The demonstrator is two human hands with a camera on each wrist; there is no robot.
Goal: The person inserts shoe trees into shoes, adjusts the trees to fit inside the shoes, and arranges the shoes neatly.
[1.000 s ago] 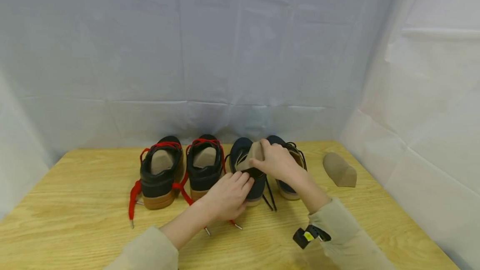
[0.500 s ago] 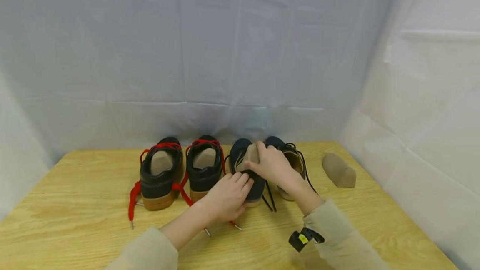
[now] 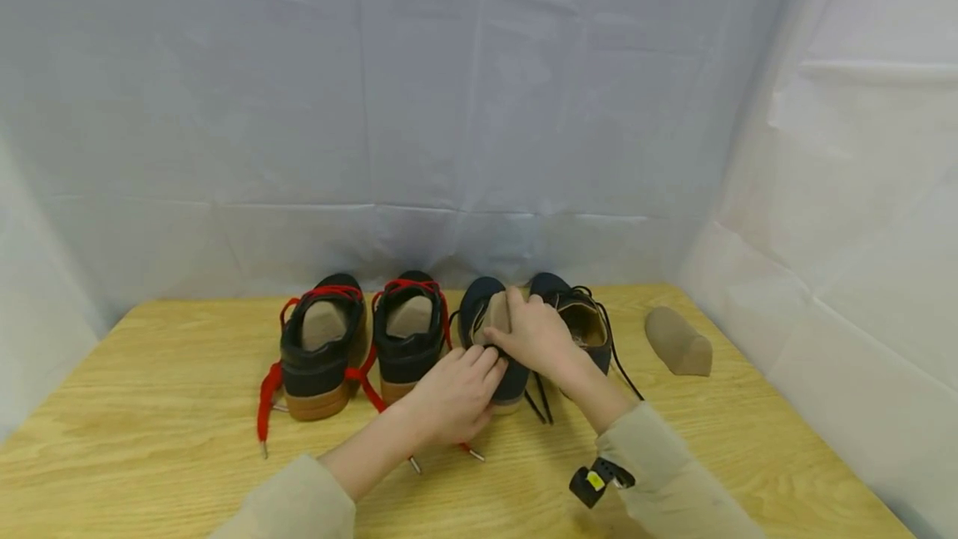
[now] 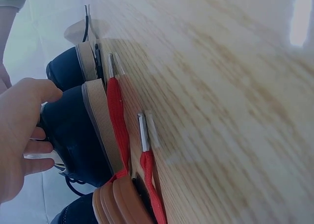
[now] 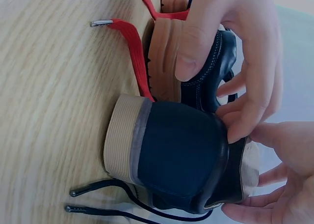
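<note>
A navy shoe with black laces (image 3: 477, 294) stands third from the left in a row on the wooden table (image 3: 150, 414). My left hand (image 3: 452, 393) grips its heel (image 5: 181, 155), fingers curled over the collar. My right hand (image 3: 535, 339) holds a tan insert (image 3: 496, 314) that sits partly inside this shoe's opening. In the right wrist view the fingers of my left hand (image 5: 235, 62) wrap the heel, and my right hand (image 5: 282, 184) is at the insert's edge (image 5: 252, 167). The left wrist view shows my left hand (image 4: 19, 135) against the dark heel (image 4: 73, 135).
Its matching navy shoe (image 3: 584, 323) stands just to the right with an empty opening. Two dark shoes with red laces (image 3: 322, 348) (image 3: 407, 331) stand to the left, each with a tan insert inside. A loose tan insert (image 3: 677, 342) lies at the right. Red lace ends (image 4: 142, 135) trail on the table.
My right hand has moved left and down with the tan insert, which now sits lower in the shoe. The neighbouring navy shoe's opening is uncovered. My left hand has stayed on the heel.
</note>
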